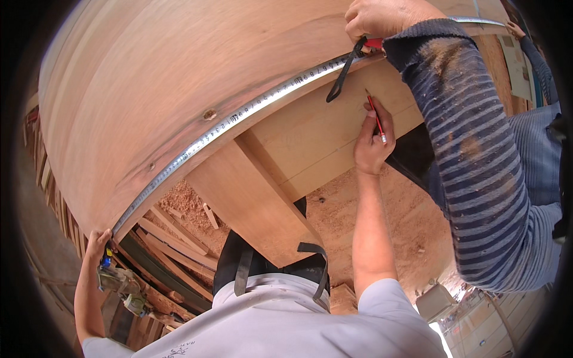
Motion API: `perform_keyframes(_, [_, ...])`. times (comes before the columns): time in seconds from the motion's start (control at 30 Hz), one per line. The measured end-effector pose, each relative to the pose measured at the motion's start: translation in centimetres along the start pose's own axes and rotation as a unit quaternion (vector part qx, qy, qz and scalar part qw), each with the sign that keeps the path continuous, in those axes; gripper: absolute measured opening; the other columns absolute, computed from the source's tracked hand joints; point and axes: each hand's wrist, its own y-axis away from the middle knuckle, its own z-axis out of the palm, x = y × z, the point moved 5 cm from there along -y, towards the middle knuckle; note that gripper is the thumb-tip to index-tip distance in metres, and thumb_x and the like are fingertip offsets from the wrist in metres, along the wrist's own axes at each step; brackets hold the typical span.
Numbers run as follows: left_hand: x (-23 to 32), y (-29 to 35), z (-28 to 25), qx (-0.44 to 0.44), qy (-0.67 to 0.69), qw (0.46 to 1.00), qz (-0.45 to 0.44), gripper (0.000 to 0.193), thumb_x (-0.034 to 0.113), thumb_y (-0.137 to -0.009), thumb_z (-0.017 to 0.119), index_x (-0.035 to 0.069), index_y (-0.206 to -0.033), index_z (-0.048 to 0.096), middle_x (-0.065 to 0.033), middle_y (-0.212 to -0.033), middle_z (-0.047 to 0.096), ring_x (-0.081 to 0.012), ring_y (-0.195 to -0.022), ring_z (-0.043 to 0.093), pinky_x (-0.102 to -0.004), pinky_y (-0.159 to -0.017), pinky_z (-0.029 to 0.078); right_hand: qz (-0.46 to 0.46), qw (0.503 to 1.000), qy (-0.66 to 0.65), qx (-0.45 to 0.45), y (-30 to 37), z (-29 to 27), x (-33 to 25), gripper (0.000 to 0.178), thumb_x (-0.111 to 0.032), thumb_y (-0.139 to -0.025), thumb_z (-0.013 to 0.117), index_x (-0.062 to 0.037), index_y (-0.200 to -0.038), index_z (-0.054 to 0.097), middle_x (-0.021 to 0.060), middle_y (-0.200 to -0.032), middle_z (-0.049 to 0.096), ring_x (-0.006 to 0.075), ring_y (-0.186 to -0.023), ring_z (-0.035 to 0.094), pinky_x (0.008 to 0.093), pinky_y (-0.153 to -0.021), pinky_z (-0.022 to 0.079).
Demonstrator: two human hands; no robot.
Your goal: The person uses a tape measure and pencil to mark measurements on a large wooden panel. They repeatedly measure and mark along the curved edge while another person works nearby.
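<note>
My left hand (pixel 98 243) grips the end of a tape measure (pixel 221 126) at the board's left corner; a small blue and yellow part (pixel 107 258) shows just under the fingers. The silver blade lies along the near edge of a wide wooden board (pixel 197 65). My right hand (pixel 376 140) holds a red pencil (pixel 376 118), its tip pointing away from me, below the tape. A co-worker's hand (pixel 388 17) rests on the board above a red object (pixel 373 43) with a black strap (pixel 343 74). Another hand (pixel 514 30) touches the blade at the far right.
A plank (pixel 250 197) juts toward my waist beneath the board, beside a lighter panel (pixel 328 131). Wood strips (pixel 179 238) and a clamp-like tool (pixel 125 286) lie at lower left. Sawdust (pixel 340 209) covers the floor. The co-worker's striped sleeve (pixel 471 149) reaches in from the right.
</note>
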Motion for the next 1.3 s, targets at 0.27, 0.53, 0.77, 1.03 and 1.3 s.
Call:
perform_keyframes(0.27, [-0.1, -0.1, 0.0, 0.003, -0.014, 1.0, 0.007, 0.062, 0.047, -0.099, 0.06, -0.002, -0.062, 0.063, -0.0111, -0.056, 0.062, -0.0211, -0.051, 0.065, -0.0299, -0.049, 0.048, 0.148, 0.975, -0.16, 0.04, 1.1, -1.3, 0.5, 0.022, -0.005, -0.099, 0.051, 0.006, -0.108, 0.068, 0.0107, -0.093, 0.069, 0.0124, -0.074, 0.059, 0.0248, -0.066, 0.047])
perform_keyframes(0.53, [-0.7, -0.3, -0.1, 0.0, 0.014, 1.0, 0.004, 0.058, 0.046, -0.099, 0.061, -0.001, -0.064, 0.061, -0.0116, -0.056, 0.062, -0.0216, -0.05, 0.064, -0.0307, -0.048, 0.048, 0.122, 0.982, -0.145, 0.017, 2.8, -1.7, 1.2, 0.02, -0.002, -0.095, 0.049, 0.0048, -0.099, 0.067, 0.0053, -0.082, 0.065, 0.0088, -0.067, 0.054, 0.0224, -0.061, 0.044])
perform_keyframes(0.77, [-1.0, -0.5, -0.2, 0.008, 0.016, 1.0, 0.012, 0.059, 0.043, -0.101, 0.058, -0.002, -0.062, 0.064, -0.0099, -0.053, 0.062, -0.0192, -0.047, 0.062, -0.03, -0.047, 0.047, 0.109, 0.987, -0.116, 0.019, 2.7, -1.3, 1.0, 0.019, -0.001, -0.094, 0.049, 0.0052, -0.096, 0.067, 0.007, -0.085, 0.065, 0.0109, -0.071, 0.057, 0.0245, -0.065, 0.046])
perform_keyframes(1.03, [-1.0, -0.3, -0.1, 0.004, 0.005, 1.0, 0.016, 0.058, 0.04, -0.101, 0.059, -0.003, -0.063, 0.064, -0.0106, -0.053, 0.061, -0.0198, -0.046, 0.062, -0.0311, -0.046, 0.047, 0.134, 0.982, -0.131, 0.018, 2.9, -1.8, 1.0, 0.02, -0.002, -0.093, 0.049, 0.0048, -0.092, 0.067, 0.0055, -0.077, 0.064, 0.0114, -0.067, 0.056, 0.0261, -0.062, 0.047])
perform_keyframes(1.3, [-1.5, -0.6, -0.5, -0.01, 0.016, 1.0, 0.009, 0.061, 0.045, -0.099, 0.061, -0.004, -0.063, 0.062, -0.0126, -0.056, 0.062, -0.0238, -0.048, 0.064, -0.0329, -0.047, 0.051, 0.15, 0.979, -0.089, 0.11, 2.9, -2.5, 1.4, 0.018, -0.002, -0.094, 0.049, 0.0041, -0.089, 0.065, 0.0027, -0.071, 0.06, 0.0085, -0.06, 0.051, 0.0251, -0.055, 0.041])
